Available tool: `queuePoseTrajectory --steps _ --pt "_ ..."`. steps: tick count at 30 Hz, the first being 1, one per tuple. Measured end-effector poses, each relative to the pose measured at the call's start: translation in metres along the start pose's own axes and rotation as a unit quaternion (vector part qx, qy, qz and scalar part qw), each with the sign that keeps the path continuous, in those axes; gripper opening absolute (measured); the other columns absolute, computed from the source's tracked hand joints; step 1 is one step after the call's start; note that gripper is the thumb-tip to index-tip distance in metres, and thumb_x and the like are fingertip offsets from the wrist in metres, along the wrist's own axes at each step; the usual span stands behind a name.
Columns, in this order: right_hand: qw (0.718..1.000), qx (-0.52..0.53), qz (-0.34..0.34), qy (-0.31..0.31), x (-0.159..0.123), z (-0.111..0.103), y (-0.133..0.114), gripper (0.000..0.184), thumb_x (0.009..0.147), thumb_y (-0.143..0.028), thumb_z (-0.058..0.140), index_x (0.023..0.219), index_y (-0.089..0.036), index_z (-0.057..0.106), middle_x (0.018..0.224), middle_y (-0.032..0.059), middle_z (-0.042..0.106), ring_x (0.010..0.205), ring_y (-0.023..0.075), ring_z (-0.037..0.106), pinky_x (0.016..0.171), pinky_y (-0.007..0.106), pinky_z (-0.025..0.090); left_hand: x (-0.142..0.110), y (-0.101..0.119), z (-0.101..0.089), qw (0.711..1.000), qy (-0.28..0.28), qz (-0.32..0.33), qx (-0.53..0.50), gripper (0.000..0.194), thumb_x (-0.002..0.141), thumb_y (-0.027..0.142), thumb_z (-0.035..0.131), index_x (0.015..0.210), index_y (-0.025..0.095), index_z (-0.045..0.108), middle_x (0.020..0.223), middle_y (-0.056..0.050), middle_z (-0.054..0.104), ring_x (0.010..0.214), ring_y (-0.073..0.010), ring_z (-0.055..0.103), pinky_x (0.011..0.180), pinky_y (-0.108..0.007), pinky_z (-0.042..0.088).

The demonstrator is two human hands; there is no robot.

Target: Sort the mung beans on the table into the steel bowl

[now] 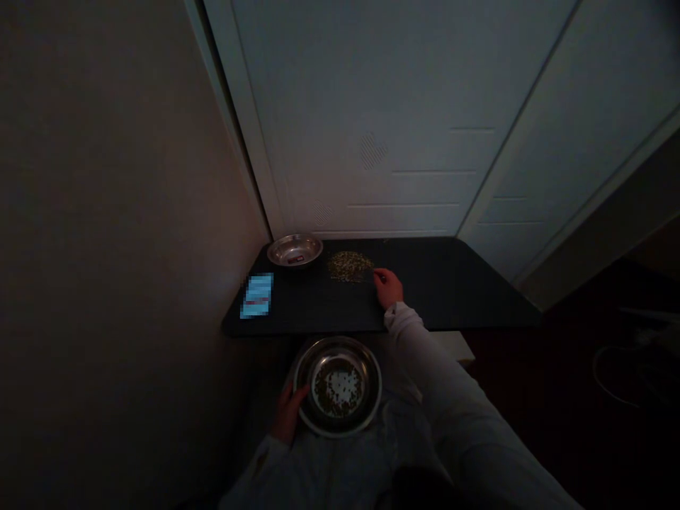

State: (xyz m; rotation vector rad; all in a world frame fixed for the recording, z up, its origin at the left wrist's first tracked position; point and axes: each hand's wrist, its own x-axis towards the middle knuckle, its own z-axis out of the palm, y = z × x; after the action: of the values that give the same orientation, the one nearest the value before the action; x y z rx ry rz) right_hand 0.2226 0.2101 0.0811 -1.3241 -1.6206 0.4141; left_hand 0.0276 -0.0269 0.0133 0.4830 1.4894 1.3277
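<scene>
A wide metal bowl rests at my lap, with small greenish grains scattered over its bottom. My left hand grips its left rim, thumb over the edge. On the black tabletop lies a loose pile of small yellowish-brown grains. My right hand reaches over the table to the right edge of this pile, fingers closed. A faint thin shape runs from those fingers toward the grains; the dim light hides what it is.
A second metal bowl with a label inside stands at the table's back left. In front of it lies a lit, blurred phone-like screen. The black table meets a white panelled door; a wall rises on the left.
</scene>
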Motion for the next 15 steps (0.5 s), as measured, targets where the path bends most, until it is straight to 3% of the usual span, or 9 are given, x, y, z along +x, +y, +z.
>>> queuePoseTrajectory --steps 15 --pt "1.000 0.018 0.016 -0.020 -0.0044 -0.0045 -0.0091 0.024 0.067 -0.027 0.043 0.081 -0.016 0.060 0.084 0.0046 0.060 0.079 0.0150 0.052 0.075 0.028 0.039 0.0025 -0.0038 -0.0025 1.000 0.002 -0.002 -0.008 0.043 0.055 0.032 0.063 0.094 0.015 0.059 0.102 -0.009 0.060 0.103 -0.0243 0.047 0.088 -0.036 0.034"
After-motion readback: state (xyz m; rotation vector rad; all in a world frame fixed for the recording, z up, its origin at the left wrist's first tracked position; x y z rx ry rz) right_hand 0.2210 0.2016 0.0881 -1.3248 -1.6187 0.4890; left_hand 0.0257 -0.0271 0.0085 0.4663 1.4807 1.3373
